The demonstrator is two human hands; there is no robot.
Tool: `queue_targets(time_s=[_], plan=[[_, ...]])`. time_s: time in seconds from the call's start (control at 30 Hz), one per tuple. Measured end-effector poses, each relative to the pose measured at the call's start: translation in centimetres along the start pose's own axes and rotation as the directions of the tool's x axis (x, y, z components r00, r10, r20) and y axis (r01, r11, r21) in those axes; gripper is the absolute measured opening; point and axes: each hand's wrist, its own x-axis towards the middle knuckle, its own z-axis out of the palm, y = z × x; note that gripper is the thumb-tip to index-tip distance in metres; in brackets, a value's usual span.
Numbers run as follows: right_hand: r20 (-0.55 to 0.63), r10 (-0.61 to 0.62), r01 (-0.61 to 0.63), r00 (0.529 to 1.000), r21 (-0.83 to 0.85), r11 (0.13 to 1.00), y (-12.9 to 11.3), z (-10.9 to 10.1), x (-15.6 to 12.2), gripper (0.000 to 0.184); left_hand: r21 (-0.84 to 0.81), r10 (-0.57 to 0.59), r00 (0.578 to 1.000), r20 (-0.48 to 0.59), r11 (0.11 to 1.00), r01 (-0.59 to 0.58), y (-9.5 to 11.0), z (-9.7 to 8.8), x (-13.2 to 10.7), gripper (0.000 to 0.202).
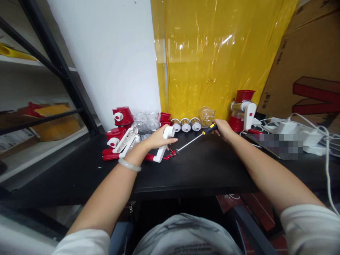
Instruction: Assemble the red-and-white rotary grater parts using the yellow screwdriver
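My left hand (157,138) is closed around a white crank handle (160,153), which is held tilted above the black table. A red grip (150,157) extends from its lower end. In my right hand (222,130) is a screwdriver (190,142) with a black and yellow handle, its long shaft slanting down to the left. The tip reaches a small cluster of red pieces and screws (173,153) on the tabletop; whether it touches them I cannot tell. More white crank handles with red grips (127,141) lie left of my left hand.
Red grater housings (123,116) and clear plastic cups (148,122) stand at the back left. Several grater drums (186,125) line up in the middle. An assembled red and white grater (243,109) stands at right, near a tablet (268,145), white chargers (288,128) and loose cables.
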Motion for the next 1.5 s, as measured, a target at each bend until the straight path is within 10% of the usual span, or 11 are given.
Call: queue_targets(time_s=[0.27, 1.13, 1.5], plan=[[-0.131, 0.007, 0.022, 0.991, 0.213, 0.977, -0.2, -0.6, 0.6, 0.035, -0.284, 0.082, 0.990, 0.113, 0.958, -0.047, -0.1, -0.8, 0.4, 0.048], [-0.213, 0.027, 0.030, 0.977, 0.259, 0.965, -0.7, -0.3, 0.4, 0.027, -0.239, 0.070, 0.998, 0.010, 0.969, -0.065, 0.4, -0.8, 0.4, 0.043], [-0.356, -0.034, 0.159, 0.934, 0.327, 0.931, -1.0, 0.3, 0.4, 0.022, -0.586, -0.128, 0.949, -0.289, 0.807, -0.070, 1.0, -1.4, 0.6, 0.032]])
